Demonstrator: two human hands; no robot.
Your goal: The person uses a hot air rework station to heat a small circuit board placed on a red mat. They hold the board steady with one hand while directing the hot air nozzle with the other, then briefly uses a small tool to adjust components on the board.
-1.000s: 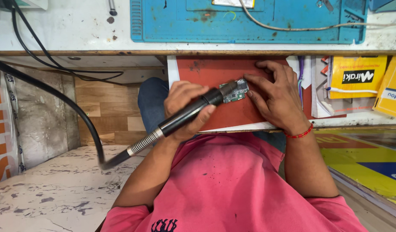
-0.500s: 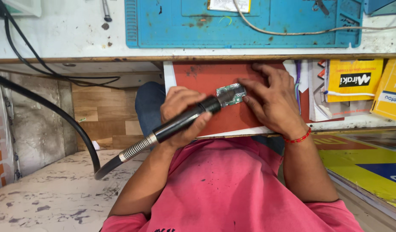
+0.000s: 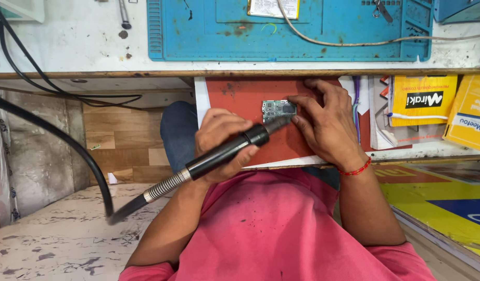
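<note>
Since half a second ago my left hand (image 3: 219, 138) has drawn the black handpiece (image 3: 227, 151) back and down a little, so the small green circuit board (image 3: 279, 110) now shows uncovered, where before the metal tip lay over it. I have the left hand closed around the handpiece, whose ribbed metal spring collar runs into a thick black hose (image 3: 52, 143) off to the side. My right hand (image 3: 326, 122) lies flat with fingers spread, its fingertips pressing on the board's right edge; it grips nothing.

That board sits on a worn red mat (image 3: 240, 96) on a pull-out shelf under the table (image 3: 68, 47), above my lap. As I judge it, work on the board is under way, with the tip just beside the lower edge; I cannot tell how much of it is finished.

Up on the table lies a stained blue rubber mat (image 3: 302, 36) with moulded compartments, crossed by a pale cable (image 3: 354, 42). Glossy yellow packets (image 3: 422, 104) stand on the right.
</note>
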